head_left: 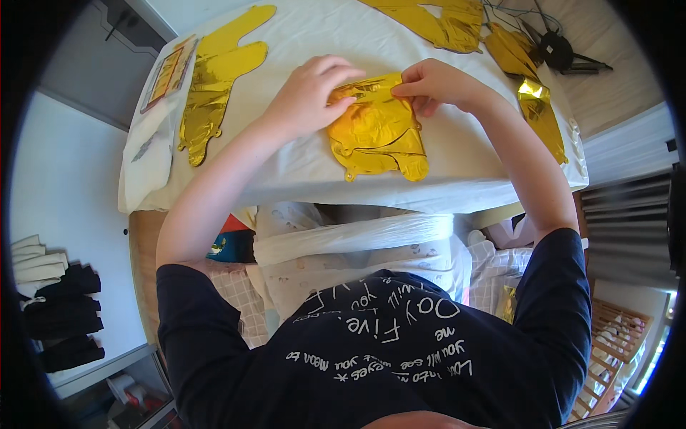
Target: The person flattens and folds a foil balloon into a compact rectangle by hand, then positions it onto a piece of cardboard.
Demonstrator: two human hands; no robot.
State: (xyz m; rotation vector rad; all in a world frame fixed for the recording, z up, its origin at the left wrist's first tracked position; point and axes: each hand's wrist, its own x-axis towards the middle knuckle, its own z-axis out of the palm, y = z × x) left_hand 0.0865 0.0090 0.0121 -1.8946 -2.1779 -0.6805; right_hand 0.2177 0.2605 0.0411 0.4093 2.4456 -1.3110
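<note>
A folded gold foil balloon (376, 137) lies on the white-covered table in front of me, its lower edge a little short of the table's near edge. My left hand (312, 96) is at its upper left corner, with curved fingers above and the thumb below the folded top strip. At the upper right corner, my right hand (437, 86) pinches the foil between thumb and bent fingers. Creases and overlapping flaps show across the foil, and small tabs stick out at its bottom. Parts of both hands' fingertips are hidden.
A flat gold foil balloon (212, 93) lies to the left, beside a printed package (169, 75) and clear plastic (148, 154). More gold foil (457, 25) is at the far side, and another piece (541, 118) at the right. A black device with cables (556, 50) stands at the far right.
</note>
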